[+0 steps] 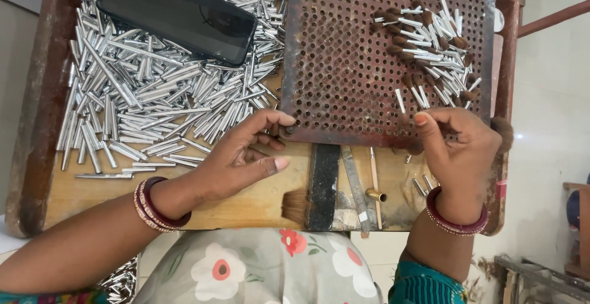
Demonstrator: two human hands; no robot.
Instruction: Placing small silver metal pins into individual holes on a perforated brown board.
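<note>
Up close, the left hand has its fingertips curled narrowly against the near left corner of the rusty perforated plate, pinching something small and dark there; what exactly, I cannot tell. The right hand is closed loosely at the plate's near right edge, thumb up, and whether it grips a piece is hidden by its own fingers. Just beyond it lies a cluster of filled brush heads, silver tubes with brown tufts, at the plate's upper right. Most of the holes show nothing in them, so by my reckoning the work is in its early part. Left of the plate, a big heap of bare metal tubes lies on the wooden tray, a dark phone resting on top.
</note>
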